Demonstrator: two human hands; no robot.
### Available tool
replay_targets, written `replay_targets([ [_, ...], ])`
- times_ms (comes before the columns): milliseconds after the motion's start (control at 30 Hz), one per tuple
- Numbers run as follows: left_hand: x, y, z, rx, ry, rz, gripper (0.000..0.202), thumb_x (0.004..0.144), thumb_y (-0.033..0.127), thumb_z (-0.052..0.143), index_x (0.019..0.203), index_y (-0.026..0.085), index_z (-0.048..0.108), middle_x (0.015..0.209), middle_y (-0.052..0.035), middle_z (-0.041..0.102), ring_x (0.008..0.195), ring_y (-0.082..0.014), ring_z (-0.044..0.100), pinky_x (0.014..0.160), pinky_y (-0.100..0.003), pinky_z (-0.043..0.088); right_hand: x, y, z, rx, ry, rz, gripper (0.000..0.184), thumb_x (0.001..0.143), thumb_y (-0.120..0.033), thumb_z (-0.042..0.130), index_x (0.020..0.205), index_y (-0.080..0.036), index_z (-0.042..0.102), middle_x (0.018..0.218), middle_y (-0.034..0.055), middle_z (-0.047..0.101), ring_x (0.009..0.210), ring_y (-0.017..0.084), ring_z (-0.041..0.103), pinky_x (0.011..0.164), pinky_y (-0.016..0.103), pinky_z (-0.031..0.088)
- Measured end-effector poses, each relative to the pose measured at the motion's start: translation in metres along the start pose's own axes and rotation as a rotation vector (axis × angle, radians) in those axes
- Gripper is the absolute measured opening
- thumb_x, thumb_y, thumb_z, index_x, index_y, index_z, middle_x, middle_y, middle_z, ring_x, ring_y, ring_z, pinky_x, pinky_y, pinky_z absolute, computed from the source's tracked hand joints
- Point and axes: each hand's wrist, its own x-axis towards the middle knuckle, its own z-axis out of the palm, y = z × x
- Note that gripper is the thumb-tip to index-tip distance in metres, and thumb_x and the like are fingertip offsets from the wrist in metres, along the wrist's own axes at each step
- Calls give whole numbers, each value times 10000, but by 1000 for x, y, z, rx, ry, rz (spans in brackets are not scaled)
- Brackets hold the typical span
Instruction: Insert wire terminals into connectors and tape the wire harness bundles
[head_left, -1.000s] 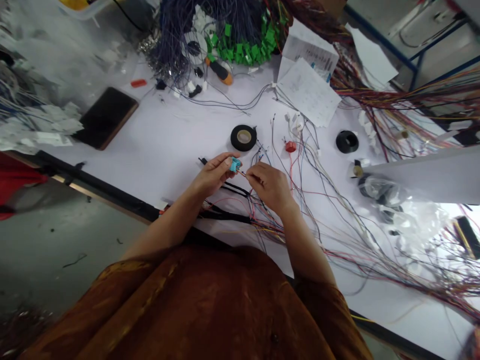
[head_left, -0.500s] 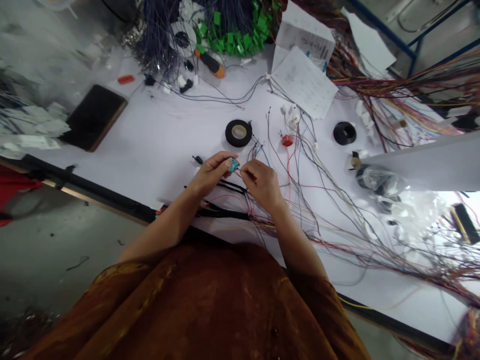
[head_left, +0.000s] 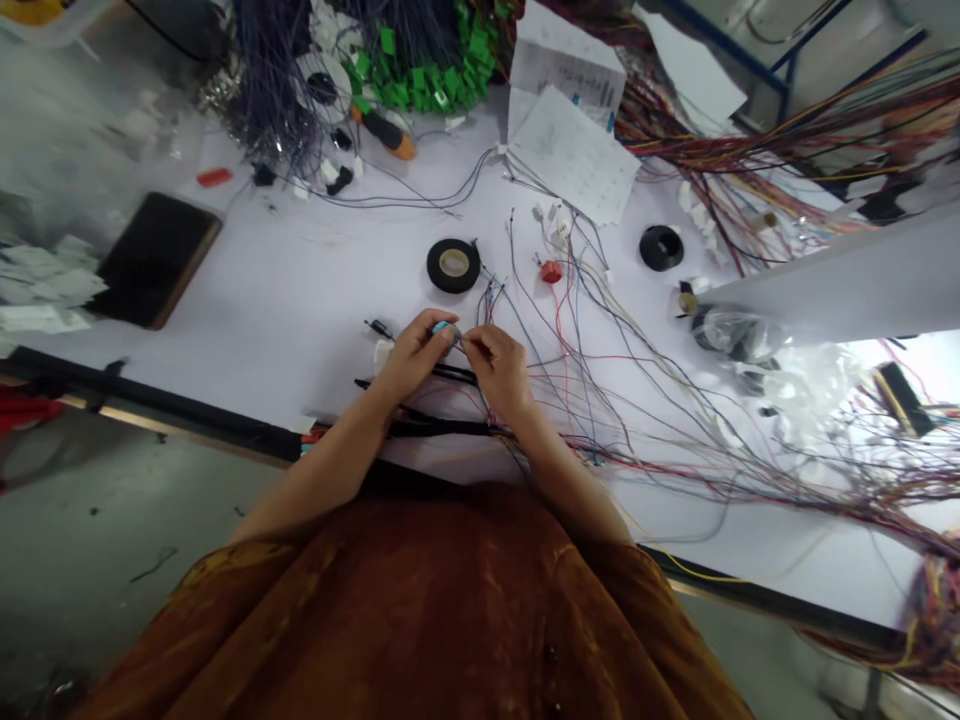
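My left hand [head_left: 411,355] pinches a small teal connector [head_left: 448,330] between thumb and fingers, and the fingers hide most of it. My right hand [head_left: 499,372] sits just beside it, its fingertips closed on a thin wire [head_left: 466,342] running to the connector. Below both hands lies a black sleeved cable harness [head_left: 442,427], with loose multicoloured wires [head_left: 600,400] fanning out to the right. A roll of black tape [head_left: 454,265] stands above my hands, and a small red connector [head_left: 551,271] lies to its right.
The white table [head_left: 247,320] has a dark edge strip in front. Printed papers [head_left: 574,155], a green-connector wire bundle [head_left: 405,70], an orange-handled screwdriver [head_left: 386,133], a black tablet [head_left: 155,260], a black ring [head_left: 661,247] and a plastic bag [head_left: 739,335] surround my hands.
My hands have drawn closer together, and the teal connector is more covered by my left fingers. The whole scene has shifted left and slightly up in view.
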Motion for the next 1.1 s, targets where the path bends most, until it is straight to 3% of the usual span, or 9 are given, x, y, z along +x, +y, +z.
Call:
replay_targets([
  [133, 9, -1, -3, -336, 142, -24, 145, 874, 328, 693, 883, 193, 638, 729, 7, 594, 558, -62, 503, 529, -170, 423, -20, 14, 8, 66, 91, 69, 120, 920, -299, 544, 941, -200, 610, 902, 46, 644, 821, 154, 602, 769, 279, 486],
  [267, 10, 10, -4, -568, 125, -133, 186, 937, 363, 608, 895, 183, 631, 755, -6, 615, 524, -38, 472, 524, -158, 428, -39, 20, 12, 109, 140, -17, 145, 912, -241, 532, 1007, -187, 627, 935, 61, 628, 853, 151, 604, 798, 286, 503],
  [367, 8, 14, -4, -572, 114, -149, 236, 965, 400, 555, 889, 188, 626, 705, 5, 598, 485, -34, 444, 497, -157, 409, -43, 21, 9, 116, 215, -18, 148, 923, -257, 512, 993, -194, 626, 947, 67, 636, 892, 157, 612, 827, 296, 509],
  [500, 8, 10, -4, -436, 205, -51, 303, 957, 464, 544, 822, 203, 621, 578, 21, 543, 429, -51, 416, 414, -170, 329, -41, 32, -7, 139, 426, 122, 214, 935, -333, 468, 1008, -191, 610, 967, 70, 647, 882, 153, 630, 808, 294, 514],
  [700, 15, 11, -5, -495, 214, -164, 416, 989, 465, 445, 684, 203, 549, 430, 48, 408, 336, -57, 297, 343, -192, 208, -41, 47, -23, 81, 265, 300, 236, 868, -347, 494, 924, -180, 651, 819, 23, 656, 657, 121, 573, 646, 253, 465],
  [833, 15, 15, -4, -529, 213, -195, 427, 971, 509, 485, 674, 205, 527, 450, 47, 432, 344, -50, 302, 347, -195, 216, -45, 43, -23, 6, 270, 283, 232, 858, -354, 533, 859, -180, 685, 708, -4, 625, 659, 131, 549, 658, 258, 433],
  [933, 14, 16, -3, -507, 225, -164, 457, 942, 564, 518, 656, 207, 514, 450, 49, 421, 350, -51, 316, 349, -204, 226, -46, 39, -24, -10, 190, 289, 214, 848, -343, 566, 825, -181, 703, 631, -23, 588, 607, 126, 524, 620, 254, 401],
  [1100, 11, 19, -2, -516, 174, -191, 539, 909, 663, 491, 622, 207, 477, 430, 55, 378, 336, -50, 284, 339, -210, 208, -32, 25, -28, -182, 25, 247, 266, 887, -351, 561, 735, -187, 704, 755, 35, 674, 738, 162, 592, 700, 287, 413],
])
